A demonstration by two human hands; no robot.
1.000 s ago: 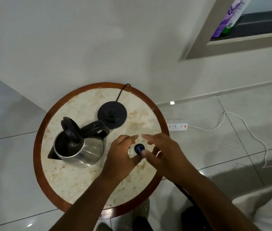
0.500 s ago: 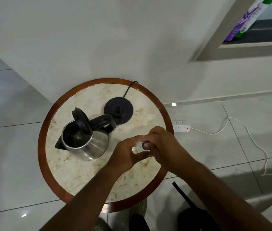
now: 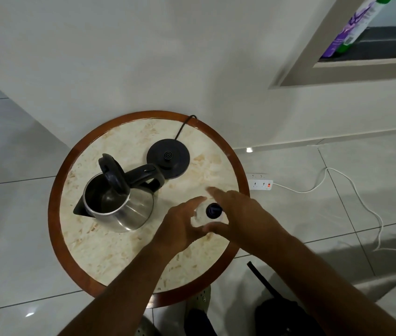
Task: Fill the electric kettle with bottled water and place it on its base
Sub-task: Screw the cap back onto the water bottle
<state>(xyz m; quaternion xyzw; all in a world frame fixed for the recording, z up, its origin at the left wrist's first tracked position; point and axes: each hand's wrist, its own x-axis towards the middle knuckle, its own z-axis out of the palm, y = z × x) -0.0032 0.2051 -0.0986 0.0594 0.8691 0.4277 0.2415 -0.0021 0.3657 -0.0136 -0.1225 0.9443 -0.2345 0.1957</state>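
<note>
Head cam, looking straight down on a round marble-top desk [image 3: 109, 251] with a wood rim. The steel kettle [image 3: 119, 202] sits left of centre, lid flipped up, off its black base [image 3: 167, 158], which lies just behind it by the handle. The water bottle [image 3: 201, 214] stands upright near the right edge, blue cap [image 3: 214, 210] on. Left hand [image 3: 180, 226] is wrapped around the bottle body. Right hand [image 3: 238, 217] hovers spread wide around the cap, fingers blurred.
</note>
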